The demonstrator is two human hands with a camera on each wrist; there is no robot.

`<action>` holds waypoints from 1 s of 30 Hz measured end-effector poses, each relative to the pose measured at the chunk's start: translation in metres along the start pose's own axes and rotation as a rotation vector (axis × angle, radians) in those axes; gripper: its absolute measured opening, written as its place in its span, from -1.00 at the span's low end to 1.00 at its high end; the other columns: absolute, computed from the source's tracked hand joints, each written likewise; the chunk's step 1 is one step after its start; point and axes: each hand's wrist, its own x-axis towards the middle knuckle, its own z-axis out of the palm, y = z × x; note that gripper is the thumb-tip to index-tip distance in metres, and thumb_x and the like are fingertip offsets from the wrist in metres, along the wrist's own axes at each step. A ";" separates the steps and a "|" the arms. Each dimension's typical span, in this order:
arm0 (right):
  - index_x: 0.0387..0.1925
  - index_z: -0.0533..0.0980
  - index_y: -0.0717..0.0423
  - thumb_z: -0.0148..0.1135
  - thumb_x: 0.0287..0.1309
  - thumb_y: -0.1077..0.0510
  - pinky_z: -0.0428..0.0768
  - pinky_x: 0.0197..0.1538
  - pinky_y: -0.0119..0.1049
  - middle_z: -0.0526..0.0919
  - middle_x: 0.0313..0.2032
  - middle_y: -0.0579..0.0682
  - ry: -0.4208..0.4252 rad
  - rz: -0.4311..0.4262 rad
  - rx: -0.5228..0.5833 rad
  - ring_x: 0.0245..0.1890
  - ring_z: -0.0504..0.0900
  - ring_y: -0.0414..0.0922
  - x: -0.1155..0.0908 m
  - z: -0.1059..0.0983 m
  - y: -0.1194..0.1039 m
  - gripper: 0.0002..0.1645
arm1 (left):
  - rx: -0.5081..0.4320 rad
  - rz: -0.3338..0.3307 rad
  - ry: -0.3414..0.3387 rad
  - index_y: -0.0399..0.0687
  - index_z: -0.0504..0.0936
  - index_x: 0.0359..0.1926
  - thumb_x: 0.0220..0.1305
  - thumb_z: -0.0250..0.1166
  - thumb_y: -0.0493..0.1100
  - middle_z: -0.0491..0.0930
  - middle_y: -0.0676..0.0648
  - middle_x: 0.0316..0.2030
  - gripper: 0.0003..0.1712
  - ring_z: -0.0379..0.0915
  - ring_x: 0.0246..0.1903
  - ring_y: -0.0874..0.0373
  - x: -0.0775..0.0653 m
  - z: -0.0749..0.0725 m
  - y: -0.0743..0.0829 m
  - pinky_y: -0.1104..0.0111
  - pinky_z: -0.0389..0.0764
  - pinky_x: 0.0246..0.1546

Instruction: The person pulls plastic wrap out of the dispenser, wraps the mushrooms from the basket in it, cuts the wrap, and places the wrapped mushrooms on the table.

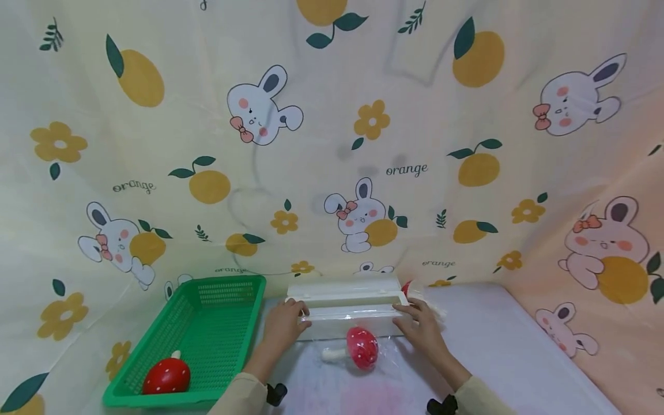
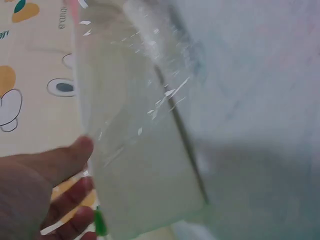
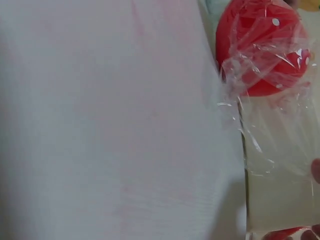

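Observation:
A long white cling film box stands at the back of the table, its lid raised. Clear cling film runs from its top edge down over the front wall. My left hand pinches the film at the box's left end, thumb in front and fingers behind. At the right end my right hand pinches it likewise; only fingertips show in the right wrist view. Between the hands, a toy mushroom with a white-dotted red cap lies on its side before the box, film wrapped about it.
A green plastic basket stands at the left, with another red mushroom in its near corner. Behind the right hand, a red and white thing is partly hidden. A printed cloth backdrop rises behind the table.

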 end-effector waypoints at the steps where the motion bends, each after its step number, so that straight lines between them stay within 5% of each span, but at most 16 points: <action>1: 0.20 0.73 0.10 0.57 0.26 0.16 0.54 0.31 0.34 0.42 0.43 0.34 0.017 -0.025 0.001 0.41 0.43 0.36 -0.001 0.001 0.000 -0.52 | -0.002 -0.002 0.021 0.09 0.71 -0.28 0.21 0.63 -0.06 0.62 0.07 -0.35 -0.78 0.54 -0.30 0.09 -0.001 0.003 0.001 0.20 0.58 -0.28; 6: 0.10 0.78 0.07 0.59 0.21 0.25 0.41 0.35 0.46 0.45 0.44 0.32 0.081 -0.114 0.001 0.39 0.42 0.36 -0.006 0.005 0.000 -0.59 | -0.034 -0.001 0.102 0.12 0.67 -0.36 0.23 0.61 -0.17 0.67 0.10 -0.33 -0.77 0.53 -0.30 0.10 -0.007 0.009 0.005 0.18 0.57 -0.26; 12: -0.02 0.83 0.05 0.60 0.15 0.32 0.57 0.27 0.29 0.51 0.39 0.31 0.113 -0.212 -0.028 0.36 0.47 0.32 -0.011 0.004 -0.002 -0.66 | -0.083 0.014 0.133 0.11 0.69 -0.35 0.22 0.61 -0.21 0.70 0.13 -0.38 -0.78 0.49 -0.35 0.17 -0.015 0.008 0.006 0.25 0.52 -0.29; 17: -0.12 0.84 0.05 0.65 0.03 0.37 0.63 0.16 0.27 0.58 0.29 0.36 0.161 -0.308 -0.036 0.23 0.59 0.33 -0.021 -0.002 -0.006 -0.65 | -0.225 0.027 0.064 0.09 0.76 -0.25 0.29 0.55 -0.25 0.67 0.17 -0.41 -0.86 0.50 -0.36 0.22 -0.023 0.010 0.000 0.31 0.52 -0.28; 23: -0.09 0.84 0.04 0.64 0.00 0.42 0.56 0.32 -0.34 0.63 0.21 0.33 0.146 -0.388 -0.019 0.22 0.59 0.28 -0.035 -0.007 -0.013 -0.59 | -0.395 0.095 -0.031 0.06 0.75 -0.27 0.36 0.49 -0.29 0.69 0.17 -0.35 -0.87 0.57 -0.30 0.26 -0.035 0.015 -0.012 0.30 0.65 -0.21; 30: -0.07 0.82 0.08 0.60 0.03 0.47 0.50 0.17 -0.65 0.79 -0.04 0.03 0.031 -0.462 0.063 -0.01 0.75 -0.03 -0.050 -0.011 -0.018 -0.58 | -0.515 0.201 -0.149 0.00 0.74 -0.26 0.37 0.44 -0.33 0.67 0.13 -0.36 -0.88 0.51 -0.32 0.38 -0.044 0.023 -0.007 0.32 0.66 -0.25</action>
